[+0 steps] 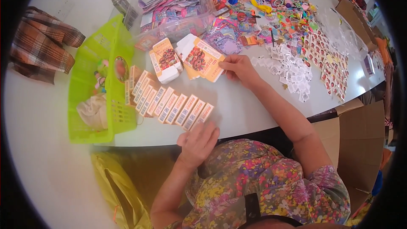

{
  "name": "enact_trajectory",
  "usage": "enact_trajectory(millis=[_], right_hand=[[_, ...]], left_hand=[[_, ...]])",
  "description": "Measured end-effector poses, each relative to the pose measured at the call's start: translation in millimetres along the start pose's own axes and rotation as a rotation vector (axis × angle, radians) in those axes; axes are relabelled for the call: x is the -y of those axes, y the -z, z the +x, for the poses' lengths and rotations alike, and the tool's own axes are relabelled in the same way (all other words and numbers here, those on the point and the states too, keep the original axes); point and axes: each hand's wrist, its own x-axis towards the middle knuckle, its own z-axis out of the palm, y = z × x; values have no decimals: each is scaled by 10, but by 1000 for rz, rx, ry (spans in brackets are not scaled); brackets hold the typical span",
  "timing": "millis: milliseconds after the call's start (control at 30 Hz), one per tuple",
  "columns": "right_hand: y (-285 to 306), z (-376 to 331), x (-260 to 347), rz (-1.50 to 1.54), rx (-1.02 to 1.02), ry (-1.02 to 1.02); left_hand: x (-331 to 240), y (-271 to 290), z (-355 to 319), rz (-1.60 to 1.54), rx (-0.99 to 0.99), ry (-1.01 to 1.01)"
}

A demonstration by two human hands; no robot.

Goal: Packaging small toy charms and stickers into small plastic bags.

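Note:
My right hand (241,73) pinches the edge of a flat orange-and-white carton (205,60) with a red picture on its front. Beneath it lie more flat cartons, and a second carton (166,61) with a white end rests just left of them. A slanting row of small folded boxes (171,105) stands on edge, barcoded sides up. At the near end of that row is my left hand (198,143), fingers stretched out and apart, holding nothing. Its fingertips are close to the last box; whether they touch it I cannot tell.
A green plastic basket (113,114) with cloth inside stands at the left. Behind the cartons is a clear bin (146,34) of pink packets. Colourful trinkets (288,10), white labels (292,70) and sticker sheets (333,70) cover the far right. An open cardboard box (360,144) sits beyond my right arm.

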Motion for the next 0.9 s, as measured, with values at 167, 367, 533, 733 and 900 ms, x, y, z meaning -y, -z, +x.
enact_trajectory(millis=[167,367,533,733,900], right_hand=[[34,-6,-34,0,13,2],[146,-67,-6,-96,-81,53],[238,-242,3,-26,-191,90],[372,-1033,306,276,-65,-30],[369,-1695,290,279,83,-267]], left_hand=[[-16,-44,108,31,58,16],[-148,88,239,-12,-34,0],[-387,206,564,-619,-77,91],[-511,-233,828,-1562,-74,1130],[-367,-428,1019,-2461,66,1143]])
